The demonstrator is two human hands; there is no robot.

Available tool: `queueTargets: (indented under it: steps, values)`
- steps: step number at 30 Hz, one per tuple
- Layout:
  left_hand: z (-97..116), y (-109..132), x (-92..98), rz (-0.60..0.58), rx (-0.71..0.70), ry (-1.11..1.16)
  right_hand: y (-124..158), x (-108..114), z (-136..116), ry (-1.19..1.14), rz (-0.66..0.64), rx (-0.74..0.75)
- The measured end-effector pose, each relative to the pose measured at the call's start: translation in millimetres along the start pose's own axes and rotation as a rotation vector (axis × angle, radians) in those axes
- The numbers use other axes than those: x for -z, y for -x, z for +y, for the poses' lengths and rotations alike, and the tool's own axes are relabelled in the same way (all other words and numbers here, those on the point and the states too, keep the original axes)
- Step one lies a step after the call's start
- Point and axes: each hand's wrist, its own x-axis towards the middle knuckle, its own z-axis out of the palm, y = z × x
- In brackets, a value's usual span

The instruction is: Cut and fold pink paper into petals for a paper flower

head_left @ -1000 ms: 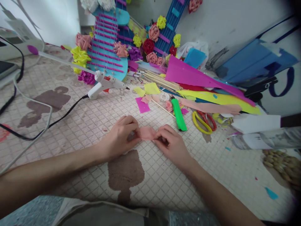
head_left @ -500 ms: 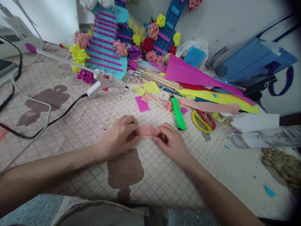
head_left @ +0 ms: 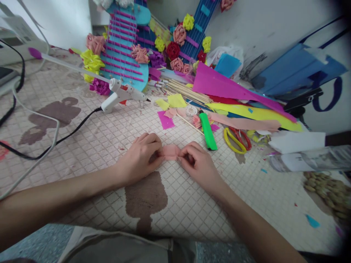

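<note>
A small piece of pink paper (head_left: 170,151) is stretched between my two hands, just above or on the patterned tablecloth (head_left: 192,204). My left hand (head_left: 144,155) pinches its left end between thumb and fingers. At the right end, my right hand (head_left: 197,160) pinches it in the same way. Fingertips hide both ends of the paper. Beyond my hands lie a magenta paper square (head_left: 166,120), yellow paper pieces (head_left: 176,101) and a thin wooden stick (head_left: 189,123). A green utility knife (head_left: 208,131) rests past my right hand.
A white glue gun (head_left: 120,95) with its black cord (head_left: 79,128) lies at the left. Yellow-and-red scissors (head_left: 236,141), coloured paper strips (head_left: 246,113) and a plastic bottle (head_left: 309,159) are on the right. Decorated blue boards with paper flowers (head_left: 123,47) stand behind.
Both hands stay in nearly the same place, still pinching the pink paper. Its lower edge looks slightly different between the fingers. Nothing else has visibly moved.
</note>
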Motion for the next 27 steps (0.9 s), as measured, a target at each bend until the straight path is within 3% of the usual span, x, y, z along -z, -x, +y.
queueTargets:
  steps: [16,27]
  values:
    - [2.3,-1.7,-0.9,0.010,0.010,-0.063,-2.8,-4.0,-4.0,0.055,0.018,-0.038]
    - [5.0,-2.9,-0.1,0.005,0.037,0.009,-0.3,-1.5,-3.3,0.027,0.005,-0.038]
